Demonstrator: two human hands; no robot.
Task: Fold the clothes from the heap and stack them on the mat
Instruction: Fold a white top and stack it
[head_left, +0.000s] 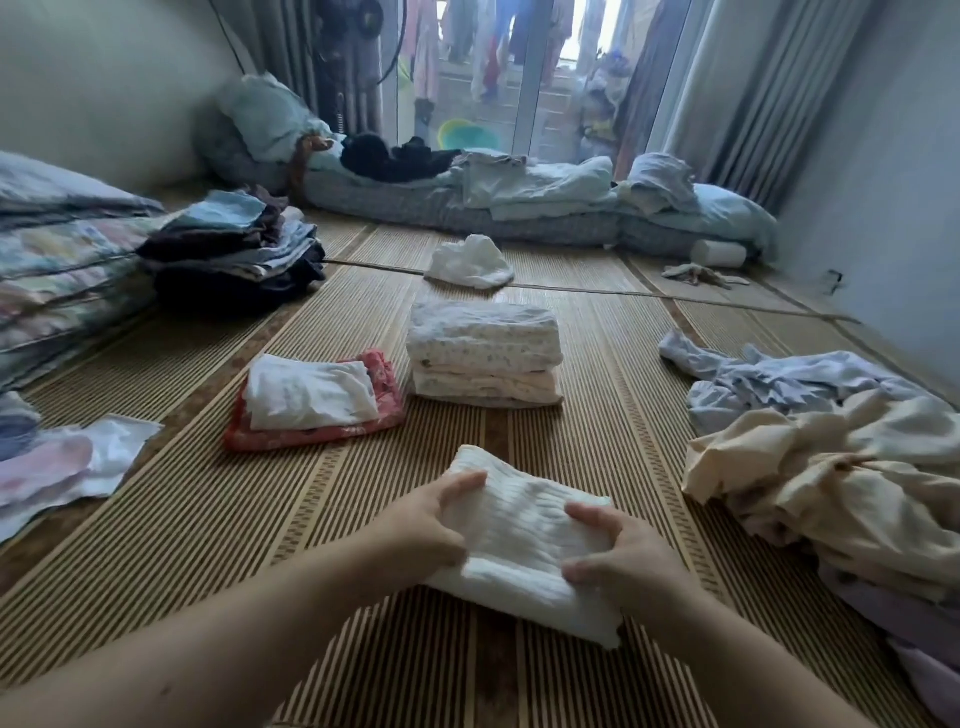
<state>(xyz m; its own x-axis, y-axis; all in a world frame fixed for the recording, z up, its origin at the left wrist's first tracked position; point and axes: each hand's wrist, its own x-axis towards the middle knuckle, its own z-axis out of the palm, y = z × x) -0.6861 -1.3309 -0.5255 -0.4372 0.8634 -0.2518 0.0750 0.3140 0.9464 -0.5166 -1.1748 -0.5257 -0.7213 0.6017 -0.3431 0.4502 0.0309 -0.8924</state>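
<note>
Hands curl round the folded white ribbed cloth (524, 551) near the close edge of the woven mat (182, 519), left hand (436, 519) pinching its left side, right hand (618, 564) its right side, and the white folded stack (483, 358) sits straight ahead, slightly nearer the left hand.

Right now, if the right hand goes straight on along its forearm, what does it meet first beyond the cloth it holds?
Probably the stack of folded white clothes, after a strip of bare mat; depth is unclear.
</note>
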